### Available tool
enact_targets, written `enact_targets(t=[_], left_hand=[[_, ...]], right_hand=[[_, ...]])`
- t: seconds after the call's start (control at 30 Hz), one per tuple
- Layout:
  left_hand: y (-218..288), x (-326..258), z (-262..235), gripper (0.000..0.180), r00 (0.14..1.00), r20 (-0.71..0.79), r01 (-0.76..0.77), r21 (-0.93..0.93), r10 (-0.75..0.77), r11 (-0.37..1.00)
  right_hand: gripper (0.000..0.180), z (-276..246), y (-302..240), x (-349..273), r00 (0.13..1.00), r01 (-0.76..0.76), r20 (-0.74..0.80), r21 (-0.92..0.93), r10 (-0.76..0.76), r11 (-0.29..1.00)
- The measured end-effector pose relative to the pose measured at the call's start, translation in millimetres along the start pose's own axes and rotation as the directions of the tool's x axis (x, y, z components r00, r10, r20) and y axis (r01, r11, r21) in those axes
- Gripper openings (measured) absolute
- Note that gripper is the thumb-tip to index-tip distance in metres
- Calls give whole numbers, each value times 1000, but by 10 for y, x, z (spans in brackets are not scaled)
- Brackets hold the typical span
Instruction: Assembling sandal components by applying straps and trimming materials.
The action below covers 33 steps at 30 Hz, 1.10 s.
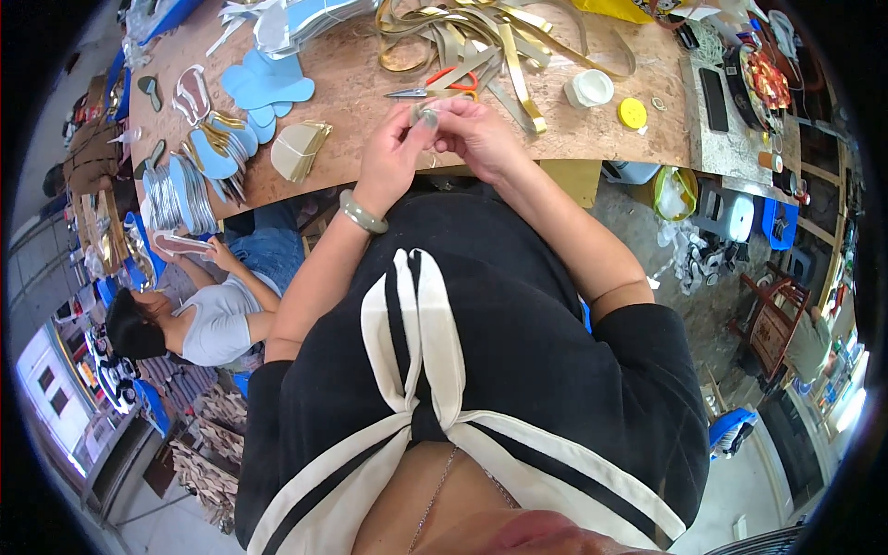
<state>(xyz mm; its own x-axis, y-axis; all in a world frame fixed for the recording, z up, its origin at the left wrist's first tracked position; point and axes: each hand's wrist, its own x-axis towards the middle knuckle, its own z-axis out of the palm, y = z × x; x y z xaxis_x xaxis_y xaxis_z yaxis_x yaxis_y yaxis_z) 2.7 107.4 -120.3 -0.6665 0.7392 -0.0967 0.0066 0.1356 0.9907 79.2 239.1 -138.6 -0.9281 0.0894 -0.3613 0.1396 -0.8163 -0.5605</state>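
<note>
Above the table's front edge, my left hand and my right hand meet with fingers closed in a pinch. Between the fingertips is something small and pale that I cannot make out. Just beyond them lie scissors with orange handles, their blades pointing left. A tangle of gold and grey-beige strips spreads behind the scissors, and one gold strip runs down beside my right hand. To the left of my left hand sits a fanned stack of beige, gold-edged pieces.
Light-blue sole-shaped pieces and bundled silver-edged ones cover the table's left. Right of the strips stand a white jar and a yellow lid. A dark phone lies farther right. At left, a co-worker holds a sole-shaped piece.
</note>
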Motion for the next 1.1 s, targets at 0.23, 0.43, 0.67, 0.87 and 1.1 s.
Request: enact_targets(t=[0.23,0.43,0.67,0.87,1.1], left_hand=[[115,244,-629,24,929,-321,161,-93,-182,983],[127,521,-2542,21,810,-585,-241,-392,-39,888],[504,51,-2568,20,758,-652,-429,-486,12,762],[402,-532,-1691,20,966,-257,-208,-785,-1,583],[589,-1098,-1264,35,991,-42,-118,-746,131,655]], right_hand=[[16,-1140,27,-530,971,-195,-218,-491,97,849],[30,-4596,721,-3573,392,-912,-905,-359,-163,-198],[23,-4787,584,-4187,552,-605,-832,-358,-51,-711],[27,-3074,187,-1676,791,-556,-475,-822,-385,-126],[22,-1486,181,439,958,43,130,-946,-254,-320]])
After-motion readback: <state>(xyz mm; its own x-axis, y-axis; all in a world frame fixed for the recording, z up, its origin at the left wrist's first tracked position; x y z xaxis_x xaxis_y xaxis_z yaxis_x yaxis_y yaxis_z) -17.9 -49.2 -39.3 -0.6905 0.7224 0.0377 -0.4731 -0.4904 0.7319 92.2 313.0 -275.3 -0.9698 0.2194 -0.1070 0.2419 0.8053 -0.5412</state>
